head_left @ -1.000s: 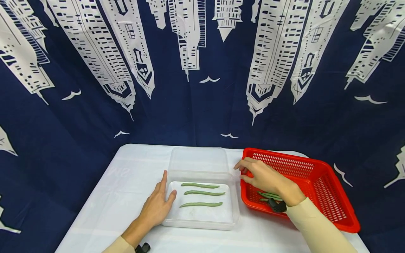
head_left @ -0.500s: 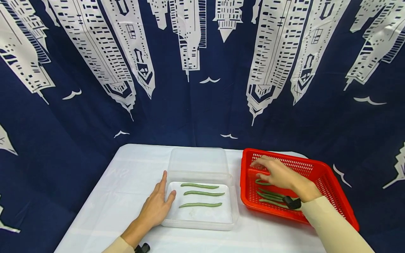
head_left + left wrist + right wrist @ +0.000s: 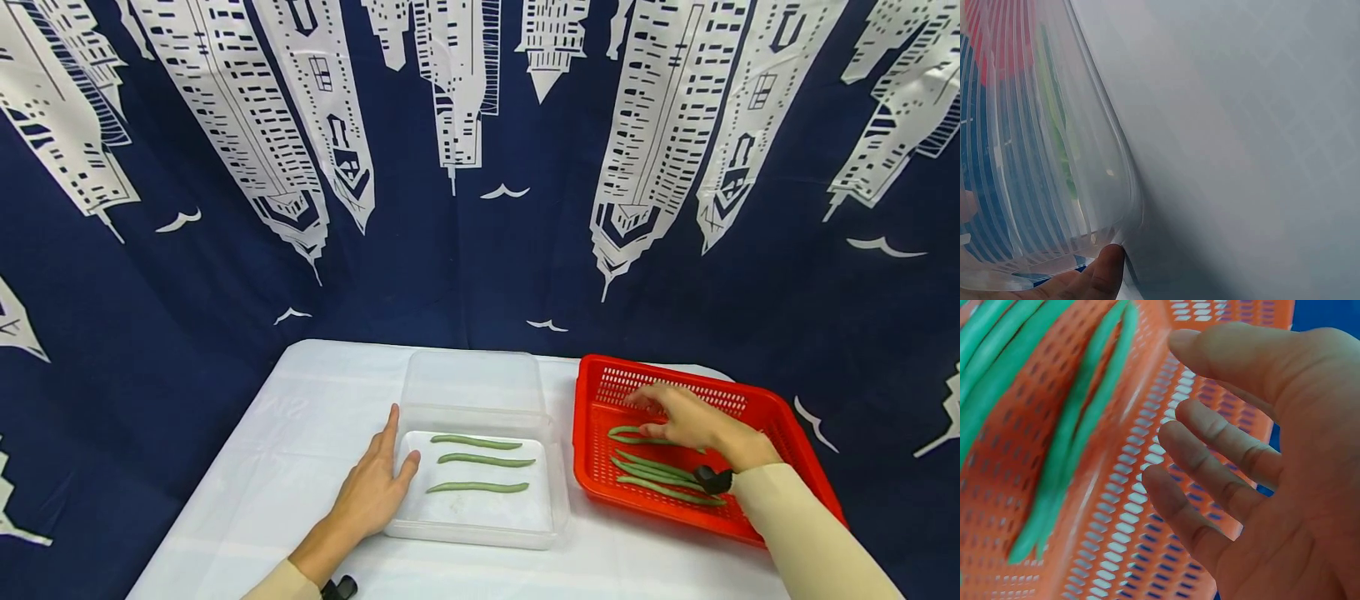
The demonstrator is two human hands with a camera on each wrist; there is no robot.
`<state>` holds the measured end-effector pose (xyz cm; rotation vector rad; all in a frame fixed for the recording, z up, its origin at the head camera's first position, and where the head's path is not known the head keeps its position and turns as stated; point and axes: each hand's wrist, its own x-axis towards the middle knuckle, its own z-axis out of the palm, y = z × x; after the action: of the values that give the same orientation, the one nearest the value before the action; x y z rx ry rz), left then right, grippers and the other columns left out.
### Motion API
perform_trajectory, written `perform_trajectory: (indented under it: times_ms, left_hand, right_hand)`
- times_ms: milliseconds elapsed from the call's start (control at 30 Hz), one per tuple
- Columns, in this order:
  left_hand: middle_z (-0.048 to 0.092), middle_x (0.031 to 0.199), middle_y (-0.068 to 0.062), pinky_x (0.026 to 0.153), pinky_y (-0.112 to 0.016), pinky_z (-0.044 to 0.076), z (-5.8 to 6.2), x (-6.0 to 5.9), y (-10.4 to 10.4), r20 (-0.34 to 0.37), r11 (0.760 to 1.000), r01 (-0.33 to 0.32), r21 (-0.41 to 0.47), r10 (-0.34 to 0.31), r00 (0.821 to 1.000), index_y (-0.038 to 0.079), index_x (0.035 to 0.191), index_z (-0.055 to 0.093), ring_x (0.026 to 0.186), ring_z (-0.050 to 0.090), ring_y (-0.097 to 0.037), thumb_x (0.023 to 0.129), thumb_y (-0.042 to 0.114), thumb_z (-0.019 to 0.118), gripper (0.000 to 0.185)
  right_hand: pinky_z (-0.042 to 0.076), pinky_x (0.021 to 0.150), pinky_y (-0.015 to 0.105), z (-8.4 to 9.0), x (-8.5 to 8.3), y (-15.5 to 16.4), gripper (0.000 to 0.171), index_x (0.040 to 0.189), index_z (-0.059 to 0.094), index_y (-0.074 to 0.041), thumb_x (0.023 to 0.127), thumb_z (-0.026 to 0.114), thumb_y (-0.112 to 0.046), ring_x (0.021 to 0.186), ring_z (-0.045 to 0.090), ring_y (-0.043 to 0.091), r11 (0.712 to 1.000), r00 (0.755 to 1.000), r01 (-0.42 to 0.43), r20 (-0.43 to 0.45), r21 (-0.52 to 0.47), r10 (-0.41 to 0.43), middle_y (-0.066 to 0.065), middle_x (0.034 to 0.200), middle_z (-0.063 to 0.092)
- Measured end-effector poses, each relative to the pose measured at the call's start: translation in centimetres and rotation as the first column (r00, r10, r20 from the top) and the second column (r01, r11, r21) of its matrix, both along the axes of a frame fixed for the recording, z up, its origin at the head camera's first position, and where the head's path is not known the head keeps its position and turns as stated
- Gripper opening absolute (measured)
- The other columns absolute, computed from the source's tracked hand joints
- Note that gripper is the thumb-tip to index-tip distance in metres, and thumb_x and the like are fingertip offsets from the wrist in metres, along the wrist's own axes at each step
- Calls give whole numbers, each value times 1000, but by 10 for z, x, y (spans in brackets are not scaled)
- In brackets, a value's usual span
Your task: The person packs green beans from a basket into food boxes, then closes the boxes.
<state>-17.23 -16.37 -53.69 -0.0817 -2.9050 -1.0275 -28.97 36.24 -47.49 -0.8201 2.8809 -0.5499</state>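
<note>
My left hand (image 3: 371, 492) rests against the left side of a clear plastic container (image 3: 555, 467), fingers straight. Three green beans (image 3: 486, 460) lie crosswise in that container, apart from each other. Over the red basket (image 3: 588, 467) hovers my right hand (image 3: 686, 417), fingers loosely bent and nothing between them. Beneath it, several green beans (image 3: 660, 477) lie on the basket floor, partly hidden by the hand and wrist. The right wrist view shows the thumb and fingers (image 3: 1191, 450) apart, beside a pair of beans (image 3: 1079, 431).
A clear lid (image 3: 472, 379) lies flat behind the container. White cloth (image 3: 300, 433) covers the table, and a navy curtain (image 3: 450, 258) with white building prints hangs behind it. The basket stands right of the container, its wall raised around the beans.
My right hand has moved from the basket's left rim rightward, then down over the beans inside. More beans have come into view. The left hand has stayed put.
</note>
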Motion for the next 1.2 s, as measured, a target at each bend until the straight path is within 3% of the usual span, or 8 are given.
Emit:
perform_trajectory:
  times_ms: [233, 533, 833, 1000, 1133, 1200]
  left_hand:
    - [48, 180, -31, 128, -78, 47, 2, 2, -1, -2, 1000, 3, 8, -3, 1000, 18, 190, 10, 161, 55, -56, 122, 41, 57, 85]
    - [47, 181, -29, 128, -78, 46, -1, 1, -1, 8, 1000, -2, 12, 2, 1000, 20, 190, 9, 161, 55, -57, 122, 42, 58, 86]
    - [48, 180, -30, 128, -78, 47, -2, 0, -1, 5, 1000, -5, 13, 4, 1000, 20, 190, 9, 160, 57, -57, 122, 42, 58, 87]
    - [48, 180, -30, 127, -80, 46, 0, 0, -1, -4, 1000, -2, 18, 2, 1000, 20, 190, 11, 159, 57, -58, 122, 41, 57, 85]
    - [47, 180, -30, 128, -79, 46, 1, 0, -1, 0, 1000, -6, 19, 6, 1000, 20, 190, 10, 159, 57, -57, 122, 42, 57, 85]
    - [47, 181, -30, 128, -79, 45, 0, -1, -1, 4, 1000, -7, 22, 7, 1000, 21, 190, 9, 160, 56, -57, 122, 42, 57, 86]
  right_hand:
    - [66, 96, 47, -14, -4, 14, 47, 136, 80, -4, 94, 98, -15, 108, 76, 27, 1000, 997, 18, 77, 9, -19, 8, 119, 82]
    - [66, 85, 32, -21, -10, 21, 38, 129, 83, -4, 93, 96, -3, 96, 74, 14, 1000, 990, 2, 141, -25, 1, 3, 109, 81]
    - [52, 72, 24, -25, -8, 15, 32, 112, 82, -5, 92, 77, 20, 81, 55, 13, 996, 968, 34, 251, -79, -13, 8, 95, 67]
    - [49, 72, 26, -30, -11, 19, 33, 100, 79, -16, 91, 80, 16, 77, 53, 9, 995, 980, -27, 192, -95, 45, -1, 86, 64]
    - [47, 70, 26, -36, -15, 25, 34, 99, 77, -19, 92, 82, 14, 77, 54, 7, 987, 985, -97, 130, -127, 113, -5, 85, 65]
    - [49, 71, 26, -34, -14, 24, 33, 98, 77, -20, 92, 83, 12, 78, 56, 6, 990, 985, -80, 140, -117, 96, -5, 87, 67]
